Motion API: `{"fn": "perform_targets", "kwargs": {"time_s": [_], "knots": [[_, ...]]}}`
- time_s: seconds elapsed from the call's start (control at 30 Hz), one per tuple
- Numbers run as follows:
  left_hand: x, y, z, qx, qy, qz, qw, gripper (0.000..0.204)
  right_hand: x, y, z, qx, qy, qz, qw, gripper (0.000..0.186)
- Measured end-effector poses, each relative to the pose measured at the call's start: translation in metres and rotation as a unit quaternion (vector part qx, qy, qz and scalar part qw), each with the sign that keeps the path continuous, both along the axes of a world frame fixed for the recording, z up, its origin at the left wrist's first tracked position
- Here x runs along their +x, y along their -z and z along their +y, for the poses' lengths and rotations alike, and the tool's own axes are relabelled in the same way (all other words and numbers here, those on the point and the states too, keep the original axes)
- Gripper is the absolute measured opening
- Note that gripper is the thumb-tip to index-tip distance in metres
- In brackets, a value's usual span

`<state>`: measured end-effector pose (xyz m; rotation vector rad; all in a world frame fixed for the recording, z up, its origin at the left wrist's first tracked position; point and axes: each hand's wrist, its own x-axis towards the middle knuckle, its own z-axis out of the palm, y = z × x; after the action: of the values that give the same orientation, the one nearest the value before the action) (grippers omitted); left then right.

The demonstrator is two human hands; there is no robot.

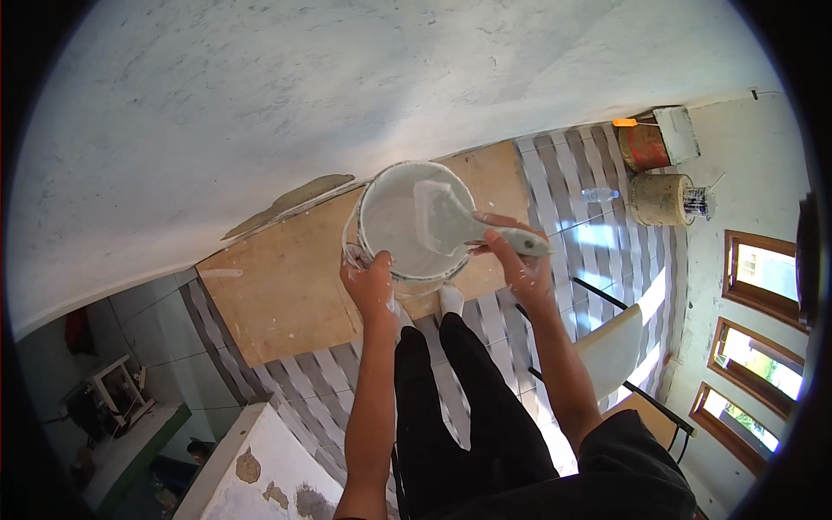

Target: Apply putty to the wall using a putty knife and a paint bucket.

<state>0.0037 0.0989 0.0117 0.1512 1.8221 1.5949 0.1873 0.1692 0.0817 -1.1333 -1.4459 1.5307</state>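
Observation:
A round bucket (387,176) of whitish paint is held up in front of me. My left hand (368,282) is closed on the bucket's near left rim, beside its thin wire handle. My right hand (523,264) grips a wide, paint-coated paintbrush (464,224) by its handle. The brush's broad head is over the bucket opening; whether its tip touches the paint I cannot tell. White specks of paint dot both hands.
Beyond the bucket rises a patchy white wall (260,113). A brown board (295,286) lies on the patterned tile floor. To the right are a paint-stained tin (643,149), a crusted bucket (659,199), a plastic bottle (600,195) and a chair (611,347).

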Motion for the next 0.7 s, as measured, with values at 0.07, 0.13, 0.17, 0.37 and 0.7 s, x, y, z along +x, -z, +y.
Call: {"fn": "perform_targets", "kwargs": {"time_s": [0.07,0.13,0.17,0.37,0.7], "knots": [[0.001,-0.003,0.005,-0.008,0.004,-0.009,1.000,0.019,-0.001,-0.020,0.004,-0.037,0.066,0.071,0.995,0.024],[0.000,-0.008,0.010,-0.012,0.005,-0.010,1.000,0.019,-0.001,-0.035,0.007,-0.026,0.069,0.078,0.994,0.024],[0.001,-0.010,0.013,-0.008,-0.006,-0.017,1.000,0.020,0.001,-0.043,0.008,-0.016,0.098,0.087,0.991,0.027],[0.013,-0.036,0.046,0.023,-0.017,-0.031,0.999,0.020,0.009,-0.082,0.026,-0.001,0.169,0.178,0.969,0.030],[0.046,-0.070,0.098,0.039,-0.028,-0.097,0.994,0.019,-0.012,-0.149,0.093,0.117,0.228,0.249,0.934,0.048]]}}
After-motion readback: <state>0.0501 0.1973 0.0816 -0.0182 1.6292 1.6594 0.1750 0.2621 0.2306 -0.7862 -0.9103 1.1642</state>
